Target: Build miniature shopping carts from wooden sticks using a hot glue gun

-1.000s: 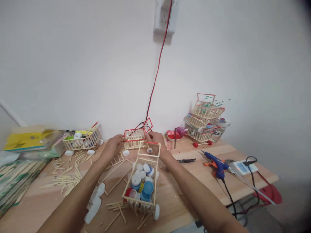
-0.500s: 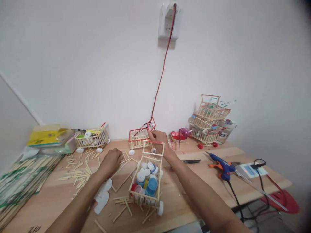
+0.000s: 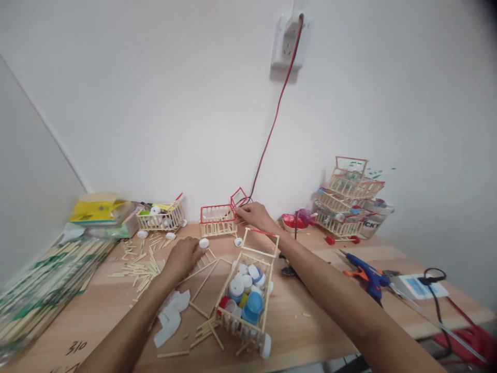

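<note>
Since a second ago the left hand (image 3: 185,256) has left the near left corner of the red-rimmed stick cart (image 3: 218,221) and dropped towards the table (image 3: 303,336), while the right hand (image 3: 254,213) has stayed at the cart's handle end. The left hand now lies low, its fingers bent downward just beside a white wheel (image 3: 204,243); whether it grips anything cannot be told. The cart stands upright between and slightly beyond the hands, near the wall (image 3: 174,103). At its right end, the right hand's fingers are drawn together by the red handle; what they pinch, if anything, is unclear. Across the wooden table, from the left, come bundled sticks (image 3: 50,282), a yellow packet (image 3: 97,211), a filled cart (image 3: 176,215), loose cut sticks (image 3: 142,269) and a white scrap (image 3: 173,313). A nearer cart (image 3: 240,327) holds bottle caps (image 3: 247,292); above, a red cord (image 3: 272,129) runs up to a socket (image 3: 289,46). Further right are a red dish (image 3: 291,224), stacked carts (image 3: 344,199) and a blue glue gun (image 3: 368,274).
</note>
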A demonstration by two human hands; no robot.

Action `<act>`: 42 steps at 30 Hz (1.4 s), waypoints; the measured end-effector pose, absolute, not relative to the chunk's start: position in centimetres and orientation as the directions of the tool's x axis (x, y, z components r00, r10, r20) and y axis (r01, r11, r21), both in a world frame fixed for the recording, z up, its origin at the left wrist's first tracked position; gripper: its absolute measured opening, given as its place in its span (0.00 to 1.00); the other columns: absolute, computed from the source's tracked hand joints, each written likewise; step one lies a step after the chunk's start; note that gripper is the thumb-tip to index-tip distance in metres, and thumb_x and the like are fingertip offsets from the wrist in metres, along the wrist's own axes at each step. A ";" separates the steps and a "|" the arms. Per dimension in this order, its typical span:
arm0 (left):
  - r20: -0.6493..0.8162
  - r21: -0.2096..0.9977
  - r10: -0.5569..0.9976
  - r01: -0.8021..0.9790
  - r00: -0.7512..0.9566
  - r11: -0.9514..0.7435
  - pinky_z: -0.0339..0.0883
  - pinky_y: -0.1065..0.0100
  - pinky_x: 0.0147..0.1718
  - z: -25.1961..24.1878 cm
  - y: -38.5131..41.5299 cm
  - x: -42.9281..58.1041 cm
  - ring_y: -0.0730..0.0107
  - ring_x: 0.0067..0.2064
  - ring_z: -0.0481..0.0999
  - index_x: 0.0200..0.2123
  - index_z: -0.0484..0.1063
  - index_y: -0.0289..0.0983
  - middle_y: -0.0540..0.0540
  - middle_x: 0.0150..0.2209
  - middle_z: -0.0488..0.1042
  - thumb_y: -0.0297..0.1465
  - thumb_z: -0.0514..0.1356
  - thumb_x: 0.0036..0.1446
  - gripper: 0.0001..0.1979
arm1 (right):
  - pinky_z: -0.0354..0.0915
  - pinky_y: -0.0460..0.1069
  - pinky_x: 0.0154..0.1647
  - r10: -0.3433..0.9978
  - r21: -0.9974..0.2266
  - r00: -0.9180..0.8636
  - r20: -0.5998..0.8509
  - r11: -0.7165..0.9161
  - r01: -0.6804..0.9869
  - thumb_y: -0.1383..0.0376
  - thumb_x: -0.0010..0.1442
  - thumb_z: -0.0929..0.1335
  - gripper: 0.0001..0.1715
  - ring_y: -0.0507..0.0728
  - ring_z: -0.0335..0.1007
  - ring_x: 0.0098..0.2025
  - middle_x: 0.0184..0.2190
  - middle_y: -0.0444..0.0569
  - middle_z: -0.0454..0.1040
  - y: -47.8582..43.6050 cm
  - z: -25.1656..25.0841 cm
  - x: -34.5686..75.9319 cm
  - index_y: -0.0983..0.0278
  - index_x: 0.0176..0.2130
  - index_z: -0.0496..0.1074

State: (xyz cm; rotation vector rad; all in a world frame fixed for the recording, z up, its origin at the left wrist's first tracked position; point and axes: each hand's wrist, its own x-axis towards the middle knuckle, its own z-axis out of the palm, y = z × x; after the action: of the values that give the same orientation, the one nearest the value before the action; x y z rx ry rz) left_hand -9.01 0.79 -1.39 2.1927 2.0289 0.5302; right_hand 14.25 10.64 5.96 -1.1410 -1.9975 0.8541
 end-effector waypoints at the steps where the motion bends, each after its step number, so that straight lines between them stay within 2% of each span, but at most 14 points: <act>1: 0.183 0.310 0.983 0.947 0.020 -0.077 0.59 0.65 0.36 -1.3 0.8 -9.0 0.59 0.40 0.74 0.36 0.75 0.35 0.39 0.38 0.78 0.37 0.53 0.62 0.15 | 0.71 0.45 0.30 0.885 -0.807 -0.412 0.218 0.401 0.434 0.57 0.59 0.65 0.19 0.56 0.79 0.32 0.27 0.50 0.81 10.8 6.0 14.0 0.65 0.26 0.76; 5: 0.205 0.296 0.974 0.955 -0.092 0.028 0.57 0.65 0.34 -0.9 0.7 -9.3 0.58 0.39 0.75 0.35 0.73 0.35 0.38 0.37 0.78 0.37 0.49 0.63 0.16 | 0.71 0.47 0.32 0.854 -0.815 -0.469 0.226 0.430 0.389 0.54 0.61 0.65 0.22 0.57 0.80 0.33 0.28 0.51 0.81 11.2 5.9 12.7 0.66 0.26 0.76; 12: 0.218 0.296 0.957 0.947 -0.193 0.123 0.57 0.65 0.33 -1.2 0.8 -9.9 0.56 0.39 0.75 0.32 0.71 0.36 0.39 0.35 0.77 0.37 0.52 0.61 0.12 | 0.70 0.46 0.34 0.821 -0.792 -0.505 0.266 0.485 0.371 0.55 0.62 0.64 0.21 0.55 0.79 0.33 0.26 0.49 0.80 11.6 5.0 10.8 0.66 0.25 0.75; 15: 0.226 0.319 0.949 0.937 -0.221 0.142 0.58 0.65 0.33 -1.4 0.8 -10.0 0.56 0.39 0.75 0.34 0.71 0.37 0.39 0.35 0.77 0.38 0.52 0.62 0.13 | 0.70 0.46 0.36 0.821 -0.786 -0.499 0.278 0.493 0.372 0.56 0.62 0.64 0.20 0.55 0.79 0.34 0.28 0.50 0.80 11.4 4.9 11.0 0.67 0.30 0.77; 20: 0.229 0.350 0.947 0.927 -0.224 0.135 0.60 0.66 0.34 -1.5 0.2 -10.3 0.57 0.40 0.75 0.39 0.72 0.37 0.40 0.36 0.78 0.38 0.53 0.61 0.12 | 0.72 0.47 0.36 0.812 -0.778 -0.484 0.326 0.521 0.350 0.62 0.62 0.64 0.16 0.53 0.79 0.35 0.39 0.52 0.80 10.7 4.9 13.7 0.66 0.45 0.76; 24: 0.238 0.347 0.952 0.932 -0.192 0.101 0.61 0.66 0.36 -0.6 -0.3 -11.0 0.57 0.40 0.76 0.38 0.73 0.38 0.41 0.35 0.78 0.36 0.53 0.60 0.11 | 0.73 0.48 0.34 0.867 -0.775 -0.395 0.302 0.465 0.427 0.60 0.61 0.65 0.15 0.55 0.78 0.35 0.38 0.53 0.79 9.2 4.2 18.2 0.66 0.41 0.77; 27: 0.315 0.346 0.935 0.937 -0.165 0.049 0.63 0.63 0.38 0.8 -1.1 -11.2 0.55 0.41 0.75 0.35 0.74 0.36 0.39 0.37 0.79 0.35 0.53 0.58 0.12 | 0.72 0.48 0.30 0.896 -0.794 -0.372 0.244 0.404 0.454 0.55 0.59 0.66 0.18 0.56 0.76 0.34 0.37 0.53 0.79 6.3 3.4 21.8 0.66 0.39 0.77; 28: 0.345 0.367 0.926 0.930 -0.151 0.015 0.64 0.62 0.40 1.3 -1.5 -11.1 0.54 0.41 0.76 0.36 0.75 0.36 0.39 0.38 0.79 0.35 0.53 0.57 0.13 | 0.72 0.48 0.29 0.902 -0.807 -0.375 0.216 0.381 0.452 0.53 0.60 0.65 0.20 0.56 0.76 0.34 0.36 0.53 0.78 5.0 3.1 22.8 0.66 0.38 0.77; 30: 0.334 0.492 0.938 0.866 -0.096 -0.086 0.66 0.62 0.41 2.1 -2.9 -10.6 0.56 0.41 0.77 0.40 0.77 0.37 0.41 0.40 0.80 0.39 0.54 0.56 0.16 | 0.71 0.47 0.26 0.904 -0.842 -0.402 0.149 0.329 0.427 0.50 0.61 0.63 0.24 0.56 0.75 0.34 0.36 0.54 0.77 2.5 2.5 24.2 0.67 0.38 0.76; 33: 0.202 0.761 0.979 0.633 -0.023 -0.142 0.69 0.63 0.43 2.1 -5.7 -9.0 0.56 0.46 0.77 0.44 0.78 0.40 0.44 0.45 0.80 0.44 0.59 0.52 0.20 | 0.69 0.45 0.24 0.908 -0.885 -0.406 0.105 0.271 0.379 0.47 0.61 0.63 0.28 0.54 0.74 0.31 0.37 0.54 0.76 -0.6 1.5 24.8 0.66 0.47 0.73; 36: -0.015 0.906 0.995 0.422 0.095 -0.027 0.72 0.62 0.40 1.3 -8.4 -7.0 0.55 0.45 0.79 0.49 0.77 0.40 0.43 0.46 0.80 0.45 0.60 0.52 0.24 | 0.63 0.44 0.20 0.913 -0.872 -0.399 0.090 0.266 0.412 0.46 0.60 0.63 0.30 0.52 0.70 0.25 0.32 0.49 0.74 -1.8 0.5 23.8 0.65 0.51 0.69; 38: -0.055 0.933 0.979 0.361 0.195 -0.020 0.72 0.61 0.41 1.1 -9.6 -5.7 0.55 0.45 0.79 0.50 0.76 0.42 0.43 0.47 0.80 0.45 0.60 0.54 0.23 | 0.60 0.44 0.20 0.904 -0.837 -0.415 0.102 0.304 0.455 0.47 0.61 0.64 0.27 0.51 0.67 0.22 0.25 0.45 0.72 -1.8 0.1 22.6 0.65 0.47 0.71; 40: -0.011 0.940 0.965 0.332 0.263 -0.080 0.70 0.60 0.47 1.2 -10.4 -4.7 0.54 0.50 0.76 0.48 0.78 0.43 0.44 0.49 0.79 0.44 0.59 0.55 0.20 | 0.58 0.45 0.22 0.898 -0.796 -0.421 0.127 0.346 0.497 0.49 0.62 0.62 0.22 0.51 0.66 0.21 0.20 0.42 0.68 -1.6 0.1 21.4 0.65 0.37 0.71; 42: 0.015 0.948 0.960 0.303 0.280 -0.103 0.67 0.59 0.51 1.5 -10.8 -4.0 0.53 0.52 0.75 0.45 0.80 0.44 0.44 0.50 0.78 0.45 0.59 0.56 0.19 | 0.56 0.45 0.24 0.907 -0.747 -0.386 0.170 0.374 0.550 0.52 0.64 0.60 0.23 0.51 0.64 0.21 0.17 0.42 0.66 -1.3 0.4 20.4 0.64 0.26 0.67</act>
State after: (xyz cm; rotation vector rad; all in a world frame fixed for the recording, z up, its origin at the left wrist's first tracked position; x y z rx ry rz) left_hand -3.98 -10.77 1.55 1.6040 1.1890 0.8725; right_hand 20.43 -1.28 0.40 -1.2508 -2.0641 0.8089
